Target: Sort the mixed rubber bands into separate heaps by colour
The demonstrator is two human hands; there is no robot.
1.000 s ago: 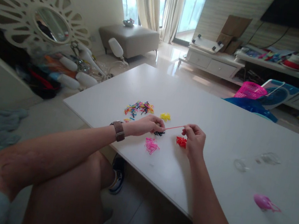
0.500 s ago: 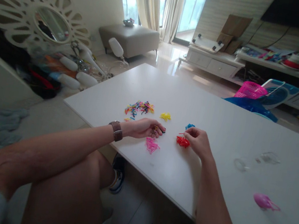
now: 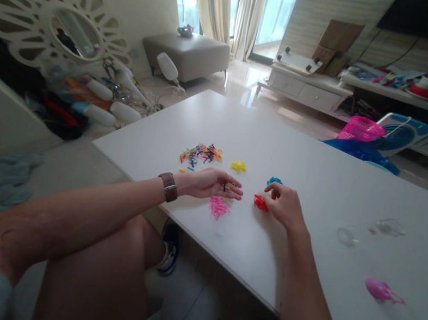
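My left hand (image 3: 220, 185) is palm up above the table, fingers stretched out, with a few small dark and yellow pieces (image 3: 230, 185) lying on it. Just below it is a pink pile (image 3: 219, 208). My right hand (image 3: 281, 202) hovers at the red pile (image 3: 260, 202), thumb and forefinger a little apart, with nothing visible between them. Behind that hand sits a blue pile (image 3: 275, 181). A yellow pile (image 3: 238, 166) and a larger mixed-colour pile (image 3: 202, 153) lie farther back and left.
On the right of the white table (image 3: 321, 162) are a pink egg-shaped item (image 3: 378, 289), a clear ring (image 3: 347, 236) and a clear container (image 3: 391, 227). Beyond the table's far right edge stands a pink basket (image 3: 362, 130).
The fingers of my left hand have straightened, showing the pieces on the palm. My right thumb and forefinger have parted, and the red piece they held is no longer between them.
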